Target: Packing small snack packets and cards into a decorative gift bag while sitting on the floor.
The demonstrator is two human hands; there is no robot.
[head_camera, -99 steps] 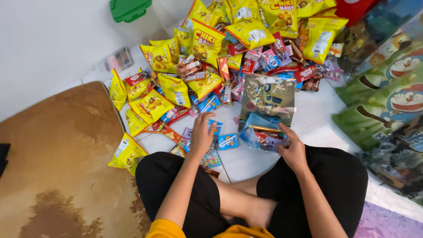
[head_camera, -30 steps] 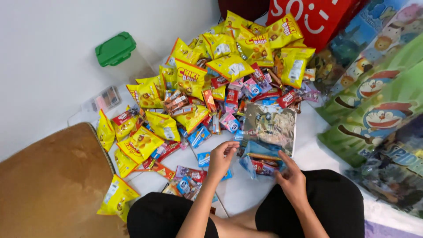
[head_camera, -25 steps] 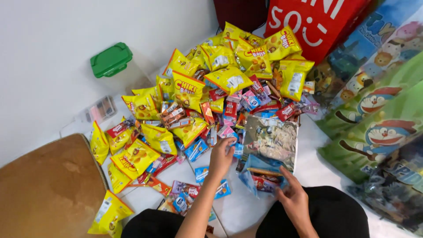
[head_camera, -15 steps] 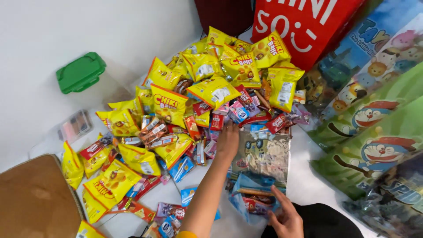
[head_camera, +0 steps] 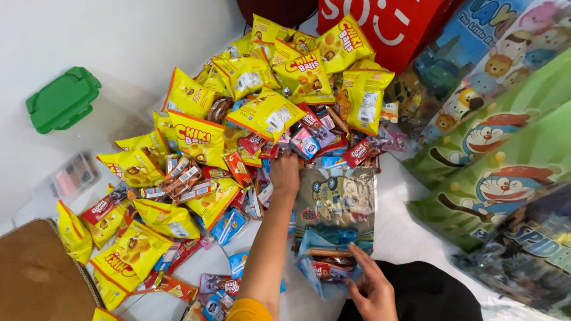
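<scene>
Printed goodie bag (head_camera: 339, 208) is lying open on the white floor (head_camera: 410, 232), already holding a few sweets. Filling step, by the look of it: left hand (head_camera: 285, 172) is stretching out, fingers curled into the small packets (head_camera: 306, 142) at the pile's edge; whether clamped on one, cannot tell. Right hand (head_camera: 372, 288) is pinching the bag's mouth open. Next calls for lifting one packet cleanly.

White tiled floor (head_camera: 410, 229) bears a snack-packet heap (head_camera: 238, 131) and a brown rug (head_camera: 35, 273).
</scene>
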